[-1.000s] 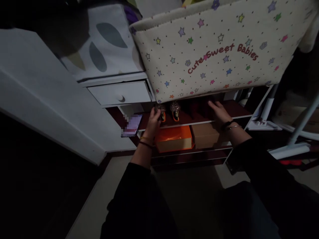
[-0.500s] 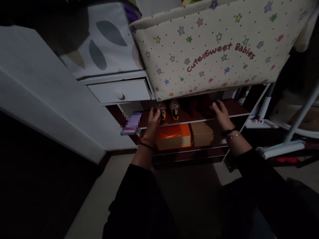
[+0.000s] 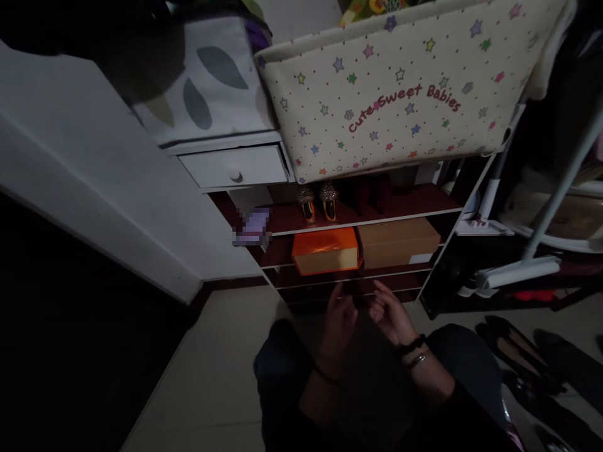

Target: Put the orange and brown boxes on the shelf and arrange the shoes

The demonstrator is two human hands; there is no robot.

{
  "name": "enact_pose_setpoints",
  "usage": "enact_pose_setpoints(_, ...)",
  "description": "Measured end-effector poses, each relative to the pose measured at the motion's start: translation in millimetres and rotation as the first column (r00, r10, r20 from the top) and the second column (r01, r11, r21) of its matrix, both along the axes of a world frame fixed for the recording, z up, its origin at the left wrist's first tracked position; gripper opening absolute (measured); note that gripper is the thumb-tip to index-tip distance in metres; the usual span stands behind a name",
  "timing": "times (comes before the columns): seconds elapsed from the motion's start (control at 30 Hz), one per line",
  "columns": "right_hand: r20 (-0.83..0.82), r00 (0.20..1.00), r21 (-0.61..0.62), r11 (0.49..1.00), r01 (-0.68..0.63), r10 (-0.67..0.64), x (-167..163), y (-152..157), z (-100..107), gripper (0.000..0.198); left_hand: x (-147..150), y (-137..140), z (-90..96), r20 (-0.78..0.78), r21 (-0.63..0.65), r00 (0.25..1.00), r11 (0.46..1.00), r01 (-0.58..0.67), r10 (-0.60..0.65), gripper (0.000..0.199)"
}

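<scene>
My left hand is raised in front of the low shelves, its index finger pointing up and the others loosely bent, with nothing in it. Close by, my right hand also holds nothing, its fingers apart and slightly curled. Neither hand touches the shelf unit. Behind and above them, an orange box and a brown cardboard box lie side by side on one shelf. A pair of glittery shoes stands on the shelf over the boxes, and a dark red pair of shoes is dimly visible beside it.
A star-printed fabric bin overhangs the shelves. Left of it are a white drawer and a pale purple item. A mop-like tool leans at right, with black shoes on the floor.
Both hands have come down and inward from the shoe shelf, now closer together in front of the lower shelves. The boxes are less covered, and the view has shifted slightly.
</scene>
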State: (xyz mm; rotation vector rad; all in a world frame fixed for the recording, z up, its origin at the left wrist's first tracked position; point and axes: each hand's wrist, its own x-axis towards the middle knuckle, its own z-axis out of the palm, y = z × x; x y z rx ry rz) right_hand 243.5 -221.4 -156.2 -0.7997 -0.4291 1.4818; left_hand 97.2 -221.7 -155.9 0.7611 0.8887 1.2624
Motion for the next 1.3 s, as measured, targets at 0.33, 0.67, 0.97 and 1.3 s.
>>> enact_pose_setpoints(0.33,0.033,0.928,0.5,0.798,-0.337,0.371,41.1,-51.3,72.5,0.108,-19.1,-33.8,65.5,0.204,0.616,0.768,0.689,0.382,-0.608,0.122)
enact_pose_setpoints(0.67,0.03,0.924,0.549,0.766,-0.335,0.382,42.0,-53.8,64.0,0.108,-25.7,-37.4,60.0,0.173,0.666,0.753,0.639,0.386,-0.635,0.119)
enact_pose_setpoints(0.97,0.045,0.921,0.54,0.766,-0.348,0.387,43.2,-51.4,61.3,0.112,-24.1,-39.0,60.6,0.183,0.68,0.732,0.622,0.387,-0.656,0.12)
enact_pose_setpoints(1.3,0.297,0.91,0.47,0.785,-0.402,0.288,44.4,-29.5,43.8,0.1,-34.8,-15.3,23.2,-0.162,0.377,0.886,0.803,0.462,-0.434,0.103)
